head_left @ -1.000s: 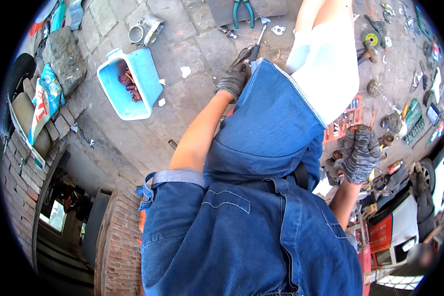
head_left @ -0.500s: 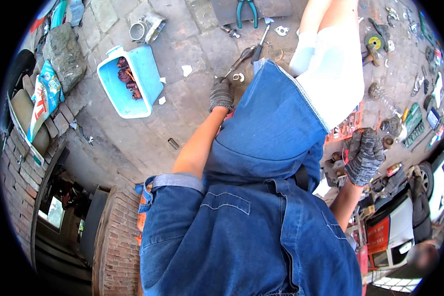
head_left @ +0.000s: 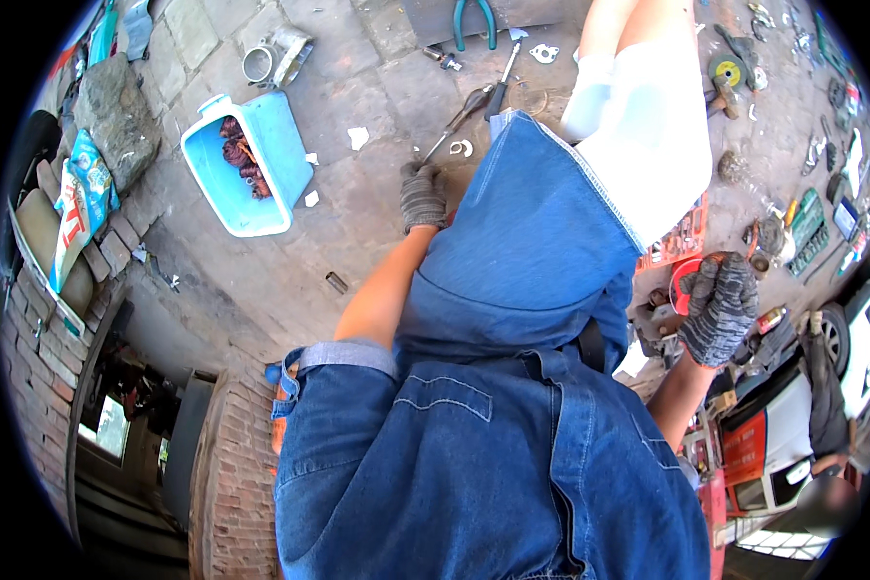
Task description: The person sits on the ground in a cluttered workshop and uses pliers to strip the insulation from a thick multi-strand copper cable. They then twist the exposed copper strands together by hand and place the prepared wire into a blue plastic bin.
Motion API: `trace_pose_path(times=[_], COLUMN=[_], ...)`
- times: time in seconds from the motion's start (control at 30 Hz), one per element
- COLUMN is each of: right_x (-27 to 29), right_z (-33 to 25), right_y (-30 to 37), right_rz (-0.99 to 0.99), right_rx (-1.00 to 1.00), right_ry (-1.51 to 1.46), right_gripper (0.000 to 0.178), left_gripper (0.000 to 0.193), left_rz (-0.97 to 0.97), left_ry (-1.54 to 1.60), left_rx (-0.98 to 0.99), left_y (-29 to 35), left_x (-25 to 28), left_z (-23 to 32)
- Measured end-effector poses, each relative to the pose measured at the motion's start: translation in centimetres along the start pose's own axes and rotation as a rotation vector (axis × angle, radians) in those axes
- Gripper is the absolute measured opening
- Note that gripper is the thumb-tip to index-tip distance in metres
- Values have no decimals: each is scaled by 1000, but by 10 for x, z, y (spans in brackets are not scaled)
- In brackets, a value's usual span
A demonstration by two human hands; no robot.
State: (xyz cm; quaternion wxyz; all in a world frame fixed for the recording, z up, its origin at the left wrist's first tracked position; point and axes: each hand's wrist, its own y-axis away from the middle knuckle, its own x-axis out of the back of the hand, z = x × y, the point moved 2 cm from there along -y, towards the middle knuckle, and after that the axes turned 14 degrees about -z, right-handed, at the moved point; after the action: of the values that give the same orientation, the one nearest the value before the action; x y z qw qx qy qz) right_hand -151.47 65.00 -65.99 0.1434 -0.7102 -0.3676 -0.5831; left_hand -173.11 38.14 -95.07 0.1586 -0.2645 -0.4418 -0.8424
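My left hand [head_left: 422, 197], in a grey knit glove, is low over the paving with its fingers bent. Its fingertips are at the shaft end of a dark-handled screwdriver [head_left: 468, 108]; whether they grip it is unclear. On the right, my gloved right hand [head_left: 719, 307] is raised with its fingers curled in, and what it holds, if anything, is hidden. Beside that hand shows a round red thing [head_left: 683, 286], partly covered by the glove. A white broken ring [head_left: 462, 148] lies near the screwdriver.
A blue tub [head_left: 288, 145] with dark reddish coiled parts stands at left, a metal housing [head_left: 278, 58] beyond it. Green-handled pliers [head_left: 475, 21] lie ahead. At right are a hammer [head_left: 725, 97], a socket set [head_left: 808, 232] and a red crate [head_left: 675, 240]. A short metal tube [head_left: 335, 282] lies by my left forearm.
The round red thing beside my right hand shows much more now. My left hand stays by the screwdriver's shaft end. The whole view has shifted slightly.
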Motion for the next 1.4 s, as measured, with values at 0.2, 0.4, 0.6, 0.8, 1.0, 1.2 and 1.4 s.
trace_pose_path(times=[0.2,0.4,0.6,0.8,1.0,1.2,1.4], right_x=[-18,1,1,1,-2,-5,2], right_z=[12,-9,-11,-13,-14,-11,-20], right_y=[15,-7,-7,-12,-12,-7,-19], right_rz=[-57,-8,-45,-36,-16,-84,-43], right_rx=[-338,22,10,69,74,-105,98], right_ry=[-446,66,47,109,62,-313,-69], right_gripper=[18,19,23,26,21,14,15], left_gripper=[17,12,13,20,28,27,22], left_rz=[193,-98,-344,-531,-318,-271,-269], left_ry=[88,1237,1848,1194,485,143,110], left_rx=[102,460,287,444,261,332,305], left_y=[0,-27,-12,-6,-15,-23,-34], left_x=[-3,0,13,1,-36,-35,-30], left_z=[-33,-30,-22,-39,-24,5,3])
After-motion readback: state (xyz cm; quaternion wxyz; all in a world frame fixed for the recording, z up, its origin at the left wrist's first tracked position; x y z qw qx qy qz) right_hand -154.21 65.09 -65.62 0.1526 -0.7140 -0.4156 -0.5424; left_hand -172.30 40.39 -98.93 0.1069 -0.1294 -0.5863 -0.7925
